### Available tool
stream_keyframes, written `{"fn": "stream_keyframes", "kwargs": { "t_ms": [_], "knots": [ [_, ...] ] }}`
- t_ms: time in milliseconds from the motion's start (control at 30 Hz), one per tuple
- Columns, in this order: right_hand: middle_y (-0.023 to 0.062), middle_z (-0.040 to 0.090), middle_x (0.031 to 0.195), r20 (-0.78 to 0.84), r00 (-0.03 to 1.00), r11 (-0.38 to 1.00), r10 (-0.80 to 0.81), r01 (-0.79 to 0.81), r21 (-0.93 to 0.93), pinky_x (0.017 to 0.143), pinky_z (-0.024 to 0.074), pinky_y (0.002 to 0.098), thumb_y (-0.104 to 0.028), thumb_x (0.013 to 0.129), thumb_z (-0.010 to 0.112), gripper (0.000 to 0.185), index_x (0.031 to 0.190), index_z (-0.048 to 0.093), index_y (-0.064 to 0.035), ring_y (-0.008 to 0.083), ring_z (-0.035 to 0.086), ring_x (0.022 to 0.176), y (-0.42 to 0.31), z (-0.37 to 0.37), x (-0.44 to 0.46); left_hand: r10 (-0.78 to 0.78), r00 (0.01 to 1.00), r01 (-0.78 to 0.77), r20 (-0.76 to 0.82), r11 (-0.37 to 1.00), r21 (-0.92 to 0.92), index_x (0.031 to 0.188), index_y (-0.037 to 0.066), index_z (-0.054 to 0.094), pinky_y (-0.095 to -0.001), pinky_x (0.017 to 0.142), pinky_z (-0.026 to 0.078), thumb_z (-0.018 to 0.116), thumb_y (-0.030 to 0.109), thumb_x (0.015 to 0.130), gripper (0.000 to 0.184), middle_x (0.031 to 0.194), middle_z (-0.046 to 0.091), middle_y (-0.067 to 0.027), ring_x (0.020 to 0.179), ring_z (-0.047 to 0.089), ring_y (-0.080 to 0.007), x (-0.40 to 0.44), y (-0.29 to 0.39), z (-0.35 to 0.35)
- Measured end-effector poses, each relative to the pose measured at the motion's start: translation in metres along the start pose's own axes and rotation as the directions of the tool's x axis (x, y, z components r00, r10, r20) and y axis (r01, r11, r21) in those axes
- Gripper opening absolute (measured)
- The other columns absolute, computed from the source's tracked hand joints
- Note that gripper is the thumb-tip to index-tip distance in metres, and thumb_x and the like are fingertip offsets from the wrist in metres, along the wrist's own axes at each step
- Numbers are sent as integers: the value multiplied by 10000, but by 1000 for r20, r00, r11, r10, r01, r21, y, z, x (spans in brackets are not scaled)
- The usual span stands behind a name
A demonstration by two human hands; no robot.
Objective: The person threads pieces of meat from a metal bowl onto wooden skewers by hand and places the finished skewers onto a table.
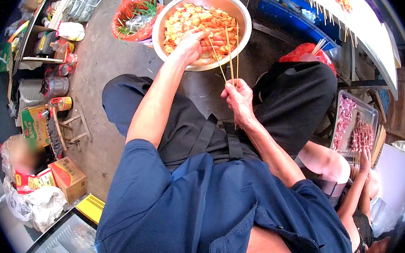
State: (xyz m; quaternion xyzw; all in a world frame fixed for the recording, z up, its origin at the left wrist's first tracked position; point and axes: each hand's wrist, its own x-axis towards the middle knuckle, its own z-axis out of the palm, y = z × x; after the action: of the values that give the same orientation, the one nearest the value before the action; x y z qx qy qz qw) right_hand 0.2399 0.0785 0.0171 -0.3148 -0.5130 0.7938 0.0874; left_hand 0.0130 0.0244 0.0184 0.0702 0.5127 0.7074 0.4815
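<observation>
A wide metal bowl [246, 16] full of orange-red marinated meat pieces [198, 17] stands on the floor in front of my knees. My left hand [191, 46] reaches over its near rim, fingers drawn together close to the tip of a bamboo skewer [217, 61]; what they pinch is hidden. In my right hand [239, 96], closed just outside the bowl, are several thin bamboo skewers fanned upward across the bowl, their tips over the meat.
Behind the bowl stands a red-lined bucket [127, 13] with greens. A white table [371, 32] with skewered meat is at upper right. A co-worker's hand [364, 159] touches a metal tray [374, 108] of skewers. Bottles, cartons [68, 179] and a wooden stool [74, 127] line the left.
</observation>
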Motion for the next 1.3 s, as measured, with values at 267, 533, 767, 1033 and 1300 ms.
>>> {"fn": "stream_keyframes", "kwargs": {
  "t_ms": [267,533,767,1033,1300],
  "knots": [
    [-1,565,649,-20,1000,999,-9,9,-34,427,311,179,-170,902,536,118,889,536,-52,30,385,487,3,1,1,14,1000,-13,4,978,-207,1197,-50,446,-485,880,488,307,147,971,331,1158,569,-232,994,608,-325,10,-10,-11],
    [0,562,646,-27,1000,1000,8,-9,-26,423,307,184,-158,901,531,109,885,531,-51,28,377,480,0,2,0,83,980,-136,-183,945,-298,1226,-93,377,-449,821,532,365,68,946,323,1108,557,-270,984,605,-367,2,-11,5],
    [1,559,636,-31,999,1000,-5,5,-12,410,297,186,-159,901,532,107,875,528,-55,29,367,465,-1,1,0,-21,992,-37,-127,898,-438,1187,-62,432,-435,811,541,448,23,914,286,1058,598,-226,974,613,-344,-3,-4,2],
    [3,559,627,-26,1000,1000,5,-4,2,404,292,185,-155,894,542,99,874,529,-58,29,362,453,0,0,1,102,974,-155,-201,951,-268,1061,-39,521,-420,744,561,499,27,903,174,968,620,-182,889,646,-332,0,-7,5],
    [5,559,622,-43,998,999,43,-42,26,407,300,185,-148,888,550,90,875,532,-60,35,378,454,0,-1,2,160,975,-186,-152,966,-178,1083,-38,507,-394,773,564,520,39,900,198,1004,616,-164,901,642,-301,-7,0,10]
  ]
}}
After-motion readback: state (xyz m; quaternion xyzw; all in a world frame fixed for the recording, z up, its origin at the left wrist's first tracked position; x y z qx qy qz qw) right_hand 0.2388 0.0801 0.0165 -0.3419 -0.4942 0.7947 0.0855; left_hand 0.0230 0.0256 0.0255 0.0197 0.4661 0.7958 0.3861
